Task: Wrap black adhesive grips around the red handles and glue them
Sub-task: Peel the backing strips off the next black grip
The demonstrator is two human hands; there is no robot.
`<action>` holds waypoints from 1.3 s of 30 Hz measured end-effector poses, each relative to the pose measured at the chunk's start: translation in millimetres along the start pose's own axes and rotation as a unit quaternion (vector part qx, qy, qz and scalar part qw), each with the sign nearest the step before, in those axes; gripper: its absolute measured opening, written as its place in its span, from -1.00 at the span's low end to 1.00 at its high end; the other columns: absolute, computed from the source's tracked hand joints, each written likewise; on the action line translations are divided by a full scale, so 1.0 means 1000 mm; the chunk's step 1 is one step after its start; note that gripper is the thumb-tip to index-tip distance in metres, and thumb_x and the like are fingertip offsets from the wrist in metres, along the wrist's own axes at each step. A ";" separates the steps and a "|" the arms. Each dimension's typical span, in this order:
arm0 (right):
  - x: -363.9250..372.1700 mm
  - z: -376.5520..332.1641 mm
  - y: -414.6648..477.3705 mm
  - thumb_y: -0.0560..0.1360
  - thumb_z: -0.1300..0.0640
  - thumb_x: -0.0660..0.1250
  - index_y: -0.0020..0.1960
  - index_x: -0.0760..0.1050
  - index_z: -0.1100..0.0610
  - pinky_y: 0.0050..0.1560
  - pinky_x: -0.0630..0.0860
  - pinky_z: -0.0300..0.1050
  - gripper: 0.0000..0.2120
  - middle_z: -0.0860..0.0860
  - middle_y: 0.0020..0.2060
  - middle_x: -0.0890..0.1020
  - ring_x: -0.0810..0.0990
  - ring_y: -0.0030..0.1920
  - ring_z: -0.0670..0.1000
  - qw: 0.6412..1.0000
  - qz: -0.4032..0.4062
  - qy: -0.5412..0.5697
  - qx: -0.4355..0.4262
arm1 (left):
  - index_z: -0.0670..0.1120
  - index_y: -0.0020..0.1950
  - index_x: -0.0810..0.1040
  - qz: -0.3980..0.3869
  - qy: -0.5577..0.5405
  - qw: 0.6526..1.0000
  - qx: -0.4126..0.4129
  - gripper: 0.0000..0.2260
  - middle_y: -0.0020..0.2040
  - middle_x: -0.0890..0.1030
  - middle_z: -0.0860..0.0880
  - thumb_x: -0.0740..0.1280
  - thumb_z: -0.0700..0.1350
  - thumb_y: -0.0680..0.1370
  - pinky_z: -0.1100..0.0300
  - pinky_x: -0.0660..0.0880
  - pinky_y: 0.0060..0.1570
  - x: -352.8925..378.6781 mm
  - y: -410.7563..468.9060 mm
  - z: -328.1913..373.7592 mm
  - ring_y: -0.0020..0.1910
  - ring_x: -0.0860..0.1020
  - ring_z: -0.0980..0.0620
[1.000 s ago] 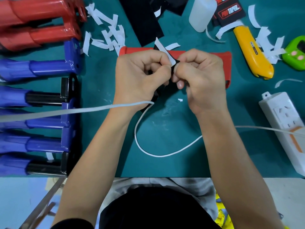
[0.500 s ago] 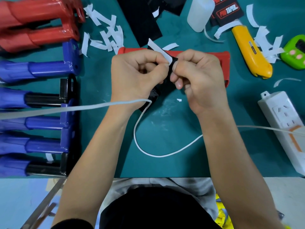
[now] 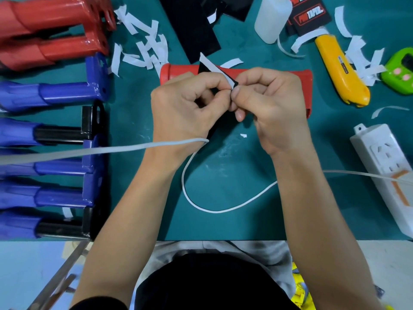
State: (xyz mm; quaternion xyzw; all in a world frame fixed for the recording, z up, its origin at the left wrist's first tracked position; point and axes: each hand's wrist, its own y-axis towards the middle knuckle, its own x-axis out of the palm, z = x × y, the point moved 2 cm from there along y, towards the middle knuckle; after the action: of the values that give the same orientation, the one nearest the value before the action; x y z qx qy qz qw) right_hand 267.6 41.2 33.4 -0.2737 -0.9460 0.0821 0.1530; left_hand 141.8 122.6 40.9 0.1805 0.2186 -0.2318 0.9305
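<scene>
The fingertips [image 3: 224, 92] of the left hand [image 3: 185, 108] and right hand [image 3: 272, 108] pinch tight together at centre frame on a corner of the black grip [image 3: 203, 69], its white backing [image 3: 212, 66] standing up behind them. The red handle [image 3: 178, 71] lies just beyond the knuckles, still bare. The bared adhesive could fold onto itself or cling to a finger, or the backing could tear short. Paper scraps [image 3: 143, 48] at upper left might stick to it, and the white cable [image 3: 111, 149] over the left wrist could tug.

A teal mat [image 3: 223, 222] covers the worktop, with a pale surface [image 3: 24, 271] bordering its near edge.
</scene>
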 end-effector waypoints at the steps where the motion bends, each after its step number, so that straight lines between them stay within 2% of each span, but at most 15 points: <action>1: 0.000 0.000 0.000 0.42 0.40 0.37 -0.21 0.61 0.16 -0.38 0.46 -0.18 -0.83 0.07 -0.44 0.63 0.51 -0.45 0.02 1.000 0.009 -0.013 -0.005 | 0.02 -0.23 0.69 -0.006 0.002 1.000 0.001 -0.85 -0.47 0.52 0.04 0.45 -0.20 0.49 0.19 0.45 -0.26 0.000 0.000 0.000 -0.42 0.45 0.07; 4: 0.000 0.001 0.000 0.40 0.42 0.34 -0.27 0.60 0.10 -0.37 0.46 -0.15 -0.75 0.05 -0.47 0.61 0.49 -0.50 -0.03 0.999 0.032 -0.038 -0.022 | -0.03 -0.24 0.70 -0.021 -0.009 1.000 -0.005 -0.88 -0.49 0.50 0.01 0.44 -0.21 0.48 0.22 0.42 -0.28 0.002 -0.001 0.002 -0.44 0.44 0.06; 12: 0.004 0.004 0.000 0.37 0.44 0.31 -0.30 0.58 0.13 -0.43 0.39 -0.20 -0.76 0.00 -0.51 0.56 0.45 -0.51 -0.05 0.999 0.038 -0.031 -0.025 | -0.02 -0.27 0.68 -0.035 -0.051 0.998 -0.022 -0.85 -0.53 0.44 -0.06 0.42 -0.25 0.44 0.28 0.33 -0.42 0.003 -0.002 0.007 -0.51 0.35 -0.05; 15: 0.001 0.003 0.002 0.39 0.43 0.32 -0.27 0.60 0.16 -0.43 0.40 -0.22 -0.79 0.01 -0.48 0.58 0.48 -0.48 -0.04 0.999 0.037 0.014 0.001 | 0.07 -0.09 0.74 -0.042 -0.075 0.996 -0.019 -0.85 -0.48 0.53 -0.06 0.48 -0.19 0.47 0.15 0.37 -0.43 -0.003 0.001 0.004 -0.49 0.40 -0.12; 17: -0.001 0.002 0.003 0.44 0.41 0.33 -0.21 0.61 0.19 -0.41 0.42 -0.22 -0.82 0.02 -0.44 0.60 0.49 -0.45 -0.03 0.999 0.019 0.040 0.011 | 0.15 -0.01 0.78 -0.050 -0.064 0.997 0.000 -0.81 -0.41 0.62 -0.08 0.53 -0.14 0.48 0.15 0.43 -0.37 -0.006 0.001 0.002 -0.44 0.44 -0.07; 19: -0.001 0.002 0.003 0.47 0.38 0.30 -0.15 0.62 0.23 -0.38 0.43 -0.18 -0.86 0.08 -0.40 0.60 0.48 -0.42 0.02 0.999 0.002 0.052 0.015 | 0.08 0.05 0.76 -0.031 -0.018 0.999 0.021 -0.80 -0.38 0.65 -0.06 0.51 -0.17 0.49 0.20 0.46 -0.29 -0.005 -0.001 0.003 -0.39 0.45 0.09; 21: 0.000 0.002 0.002 0.46 0.35 0.25 -0.11 0.63 0.26 -0.34 0.44 -0.14 -0.83 0.14 -0.38 0.58 0.46 -0.39 0.05 0.998 -0.001 0.053 0.016 | -0.02 0.03 0.77 -0.007 0.011 0.999 0.031 -0.82 -0.36 0.64 -0.02 0.47 -0.22 0.48 0.27 0.46 -0.26 -0.001 -0.003 0.005 -0.36 0.44 0.22; 23: 0.002 0.002 0.002 0.45 0.34 0.24 -0.12 0.63 0.26 -0.32 0.45 -0.13 -0.82 0.13 -0.40 0.56 0.47 -0.38 0.04 0.998 -0.002 0.056 0.018 | -0.05 -0.04 0.80 -0.005 0.023 0.999 0.042 -0.82 -0.35 0.66 0.02 0.44 -0.25 0.47 0.29 0.44 -0.25 0.001 -0.004 0.006 -0.34 0.45 0.23; 26: 0.004 0.003 0.002 0.49 0.30 0.29 -0.20 0.60 0.22 -0.32 0.43 -0.13 -0.86 0.03 -0.42 0.57 0.49 -0.37 0.00 0.999 -0.005 0.049 0.016 | -0.03 -0.15 0.79 -0.040 0.027 0.994 0.093 -0.79 -0.32 0.69 0.07 0.40 -0.29 0.44 0.12 0.51 -0.20 -0.002 -0.002 0.008 -0.30 0.54 0.04; 29: 0.004 0.005 0.003 0.51 0.26 0.37 -0.22 0.59 0.17 -0.37 0.41 -0.20 -0.86 -0.05 -0.44 0.59 0.51 -0.42 -0.07 0.999 0.014 0.028 0.018 | -0.05 -0.16 0.78 -0.078 0.037 0.982 0.170 -0.78 -0.24 0.71 0.08 0.37 -0.28 0.40 -0.11 0.52 -0.12 -0.003 0.000 0.007 -0.20 0.64 -0.07; 32: 0.000 0.005 0.004 0.55 0.25 0.36 -0.20 0.59 0.15 -0.42 0.36 -0.27 -0.85 -0.04 -0.48 0.58 0.46 -0.48 -0.08 0.998 0.059 0.030 0.004 | -0.11 -0.10 0.79 -0.063 0.009 0.979 0.192 -0.76 -0.18 0.74 0.04 0.37 -0.28 0.36 -0.15 0.51 -0.16 -0.005 -0.002 0.004 -0.21 0.66 -0.09; 34: -0.003 0.004 0.004 0.58 0.24 0.34 -0.19 0.58 0.13 -0.43 0.34 -0.30 -0.82 0.00 -0.48 0.59 0.42 -0.52 -0.07 0.997 0.069 0.025 -0.005 | -0.10 -0.07 0.77 -0.002 -0.029 0.988 0.150 -0.77 -0.15 0.72 0.08 0.38 -0.31 0.41 -0.13 0.54 -0.13 -0.010 -0.002 -0.001 -0.20 0.65 0.01; 36: -0.005 0.003 0.004 0.62 0.25 0.32 -0.19 0.59 0.11 -0.45 0.36 -0.30 -0.78 0.03 -0.48 0.60 0.42 -0.53 -0.06 0.997 0.069 0.019 -0.007 | -0.06 0.11 0.73 0.079 -0.037 0.994 0.065 -0.77 -0.06 0.70 0.11 0.40 -0.28 0.52 -0.07 0.56 -0.06 -0.014 0.001 -0.009 -0.10 0.61 0.08; 37: -0.006 0.003 0.004 0.64 0.26 0.31 -0.18 0.60 0.12 -0.44 0.37 -0.29 -0.77 0.03 -0.47 0.60 0.43 -0.53 -0.05 0.998 0.067 0.015 -0.007 | -0.05 0.22 0.69 0.091 -0.045 0.995 0.024 -0.74 0.02 0.69 0.10 0.42 -0.23 0.55 -0.01 0.56 -0.03 -0.014 0.005 -0.012 -0.03 0.59 0.08; 39: -0.006 0.002 0.003 0.66 0.28 0.29 -0.15 0.60 0.14 -0.44 0.39 -0.25 -0.76 0.04 -0.47 0.61 0.44 -0.52 -0.04 0.999 0.052 0.012 -0.006 | -0.04 0.34 0.60 0.043 -0.104 0.993 -0.043 -0.66 0.09 0.69 0.10 0.46 -0.16 0.56 0.06 0.56 0.04 -0.013 0.011 -0.017 0.06 0.60 0.09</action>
State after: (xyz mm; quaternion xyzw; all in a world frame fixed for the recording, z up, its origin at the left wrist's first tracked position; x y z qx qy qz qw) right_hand 273.5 40.6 29.6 -0.3244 -0.9291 0.0812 0.1578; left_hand 131.7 143.4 35.2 0.1248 0.1221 -0.1999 0.9641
